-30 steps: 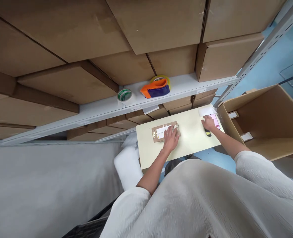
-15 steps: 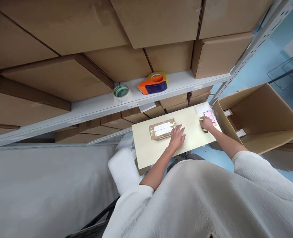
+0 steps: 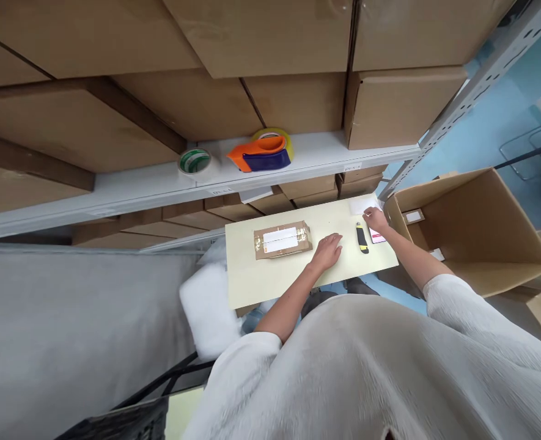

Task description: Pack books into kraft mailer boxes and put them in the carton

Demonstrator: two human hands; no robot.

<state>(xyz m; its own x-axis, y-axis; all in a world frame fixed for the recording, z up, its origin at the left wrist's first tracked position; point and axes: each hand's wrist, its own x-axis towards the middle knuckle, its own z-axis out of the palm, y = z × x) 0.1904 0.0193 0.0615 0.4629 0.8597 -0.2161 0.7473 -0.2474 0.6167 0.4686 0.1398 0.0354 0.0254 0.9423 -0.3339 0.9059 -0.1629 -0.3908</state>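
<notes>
My left hand [image 3: 328, 250] lies palm down on the cream tabletop [image 3: 247, 287], fingers stretched out and holding nothing. To its left sits a small taped cardboard box [image 3: 261, 252] with a white label [image 3: 280, 240] on top. A black and yellow utility knife [image 3: 361, 238] lies flat between my two hands. My right hand [image 3: 376, 220] is at the table's far right, over the upper end of a phone [image 3: 379, 237] with a pink screen. Its fingers are curled together beside a thin white sheet or bag [image 3: 363, 205]; whatever they may pinch is hidden.
A large open carton [image 3: 485, 226] stands right of the table. Across the front runs a shelf [image 3: 316, 154] bearing big cartons [image 3: 403, 107], an orange and blue tape dispenser [image 3: 263, 153] and a green-cored tape roll [image 3: 195, 161]. White padded packing material [image 3: 210, 311] lies at the table's left.
My right hand has let go of the utility knife, now lying on the table, and moved up toward the white sheet. My left hand has come away from the taped box. The view has shifted.
</notes>
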